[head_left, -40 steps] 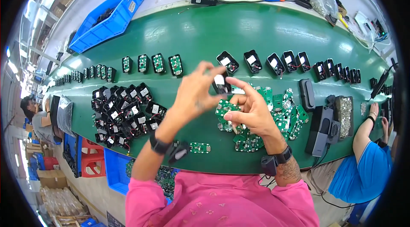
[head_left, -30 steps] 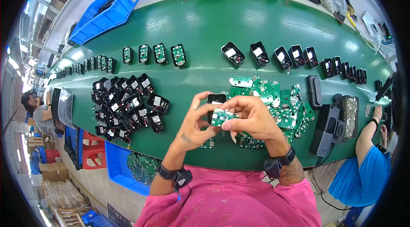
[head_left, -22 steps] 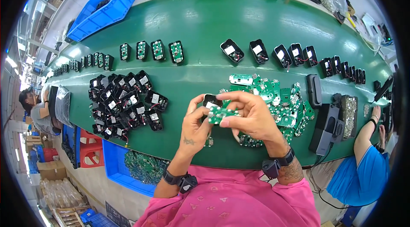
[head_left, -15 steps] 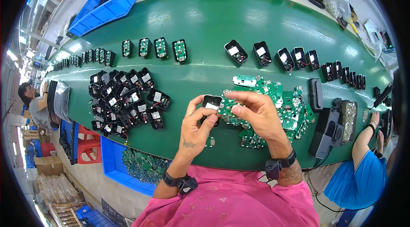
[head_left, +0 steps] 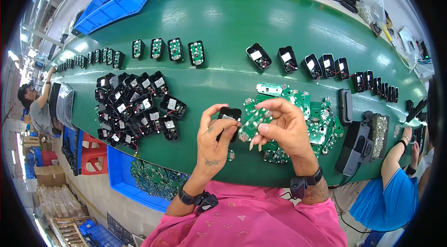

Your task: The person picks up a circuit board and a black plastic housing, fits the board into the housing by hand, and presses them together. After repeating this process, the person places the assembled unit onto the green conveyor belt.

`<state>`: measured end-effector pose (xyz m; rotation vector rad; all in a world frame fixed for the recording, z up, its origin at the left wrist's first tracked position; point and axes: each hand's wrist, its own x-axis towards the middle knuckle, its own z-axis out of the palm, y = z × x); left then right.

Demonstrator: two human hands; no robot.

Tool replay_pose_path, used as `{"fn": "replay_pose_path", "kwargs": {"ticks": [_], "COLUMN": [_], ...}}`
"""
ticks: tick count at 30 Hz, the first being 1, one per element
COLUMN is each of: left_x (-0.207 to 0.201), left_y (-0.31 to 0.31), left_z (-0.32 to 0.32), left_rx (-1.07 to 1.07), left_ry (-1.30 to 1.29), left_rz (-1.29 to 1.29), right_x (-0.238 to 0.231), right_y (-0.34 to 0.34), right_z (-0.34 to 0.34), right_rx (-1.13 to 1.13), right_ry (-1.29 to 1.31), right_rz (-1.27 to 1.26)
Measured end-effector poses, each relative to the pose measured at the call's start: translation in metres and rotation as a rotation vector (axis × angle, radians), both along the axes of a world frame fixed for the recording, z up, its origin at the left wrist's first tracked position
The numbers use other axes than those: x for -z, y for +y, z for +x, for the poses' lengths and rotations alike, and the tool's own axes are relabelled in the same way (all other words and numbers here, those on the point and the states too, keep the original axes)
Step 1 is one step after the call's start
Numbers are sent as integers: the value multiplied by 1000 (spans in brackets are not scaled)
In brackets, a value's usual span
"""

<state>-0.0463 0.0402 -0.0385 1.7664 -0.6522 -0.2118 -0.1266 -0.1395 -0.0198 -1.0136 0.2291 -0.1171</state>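
Note:
My left hand (head_left: 215,137) is closed around a small black plastic housing (head_left: 229,113), its open top facing up. Between the thumb and fingers of my right hand (head_left: 285,126) is a green circuit board (head_left: 255,123), tilted beside the housing's right edge. A heap of green circuit boards (head_left: 319,123) lies under and to the right of that hand. To the left is a pile of black housings (head_left: 135,103) with white labels and red wires. A small board piece (head_left: 231,155) rests on the table below my left hand.
Housings with boards fitted (head_left: 174,50) stand in a row at far left; housings without boards (head_left: 288,60) line the far right. A grey-black device (head_left: 352,147) and a tray of small metal parts (head_left: 379,135) sit at right. Blue bins (head_left: 122,3) hold parts. Co-workers sit at both sides.
My right hand has turned the circuit board from lying nearly flat to a steeper diagonal tilt. The housing in my left hand has tipped slightly. The left co-worker's arm now reaches farther forward.

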Motion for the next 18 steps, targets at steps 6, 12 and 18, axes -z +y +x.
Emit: {"fn": "replay_pose_path", "kwargs": {"ticks": [6,12,18], "left_x": [9,6,0], "left_y": [-2,2,-3], "left_z": [-1,6,2], "left_rx": [55,52,127], "left_ry": [-125,-66,345], "left_rz": [40,42,-252], "right_x": [14,18,26], "right_y": [9,12,20], "right_z": [7,8,10], "right_rx": [102,22,62], "right_ry": [42,121,105], "right_rz": [24,-93,-228]}}
